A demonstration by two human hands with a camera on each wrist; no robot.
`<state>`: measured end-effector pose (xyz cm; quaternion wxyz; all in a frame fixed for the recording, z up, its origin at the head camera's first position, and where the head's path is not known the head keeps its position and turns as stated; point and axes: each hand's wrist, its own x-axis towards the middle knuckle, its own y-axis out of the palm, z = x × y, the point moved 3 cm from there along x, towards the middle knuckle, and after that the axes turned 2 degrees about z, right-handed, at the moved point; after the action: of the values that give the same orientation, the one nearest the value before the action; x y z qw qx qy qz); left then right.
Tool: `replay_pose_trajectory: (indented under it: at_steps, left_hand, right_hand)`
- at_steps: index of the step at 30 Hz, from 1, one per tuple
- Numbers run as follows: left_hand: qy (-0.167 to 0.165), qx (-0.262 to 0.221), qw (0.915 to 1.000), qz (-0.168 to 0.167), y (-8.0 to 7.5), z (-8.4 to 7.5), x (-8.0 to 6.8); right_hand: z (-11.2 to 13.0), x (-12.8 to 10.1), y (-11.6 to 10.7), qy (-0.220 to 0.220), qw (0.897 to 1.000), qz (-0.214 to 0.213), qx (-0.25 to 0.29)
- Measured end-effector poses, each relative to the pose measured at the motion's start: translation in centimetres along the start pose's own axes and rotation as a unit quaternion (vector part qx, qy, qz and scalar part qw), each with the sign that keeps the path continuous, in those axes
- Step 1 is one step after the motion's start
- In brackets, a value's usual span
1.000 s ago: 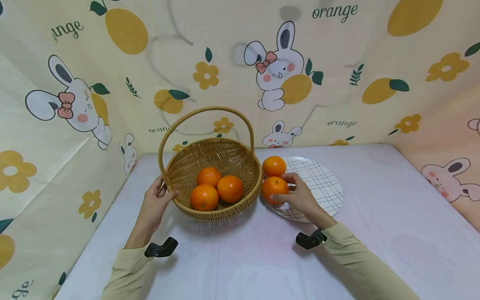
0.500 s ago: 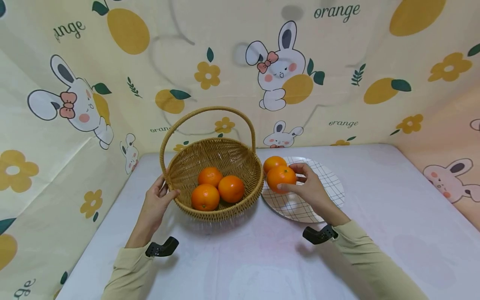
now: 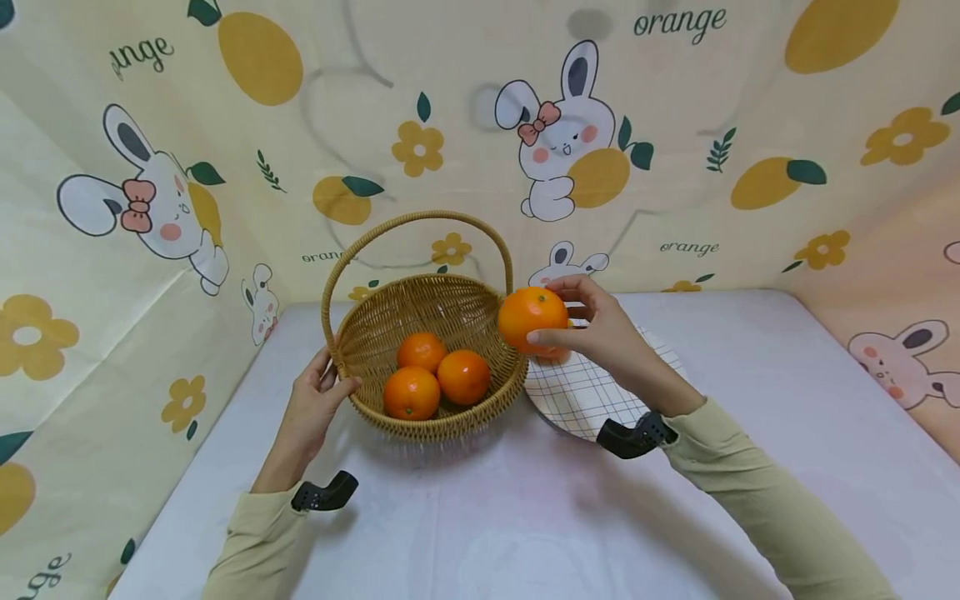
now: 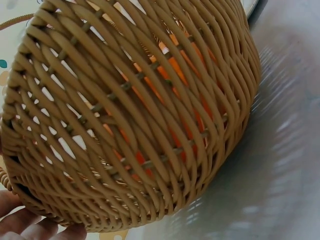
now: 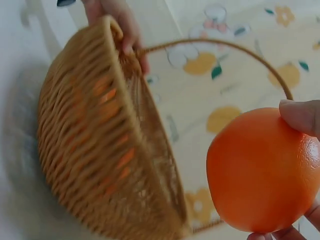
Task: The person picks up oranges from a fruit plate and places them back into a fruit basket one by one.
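At centre frame the right hand (image 3: pixel 600 337) grips an orange (image 3: pixel 532 319) in its fingertips, raised just right of the basket (image 3: pixel 427 354) rim, above the plate (image 3: pixel 592 392). The left hand (image 3: pixel 315 404) holds the basket's left rim, thumb curled over it. Three oranges (image 3: pixel 431 375) lie inside.

Setting: a staged tabletop recording booth, not a lived-in room. A cartoon backdrop (image 3: pixel 480 125) printed with rabbits, oranges and the word "orange" walls in the back, left and right of frame; a pale cloth-covered desk (image 3: pixel 480 517) fills the lower half.
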<state>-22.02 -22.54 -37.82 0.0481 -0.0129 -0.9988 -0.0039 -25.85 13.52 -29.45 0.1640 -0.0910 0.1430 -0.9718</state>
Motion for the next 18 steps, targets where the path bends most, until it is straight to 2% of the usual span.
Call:
replay_pose_trajectory:
  at_steps: [3,7,13,18]
  left_hand:
    - [0.002,-0.001,1.0,0.001,0.0,0.0,0.0]
    - [0.003,-0.001,1.0,0.0,0.0,0.0,0.0]
    - [0.003,-0.001,1.0,0.002,0.1,0.0,0.1]
    - [0.006,0.003,1.0,-0.001,0.1,0.0,0.1]
  right_hand:
    - [1.3,0.9,1.4,0.001,0.999,0.036,0.01]
    - [2.7,2.2,3.4,0.0,0.998,0.066,-0.012]
    - [4.0,4.7,5.7,-0.001,0.996,0.079,-0.045]
    - [4.1,7.3,7.1,0.004,0.99,0.084,-0.117]
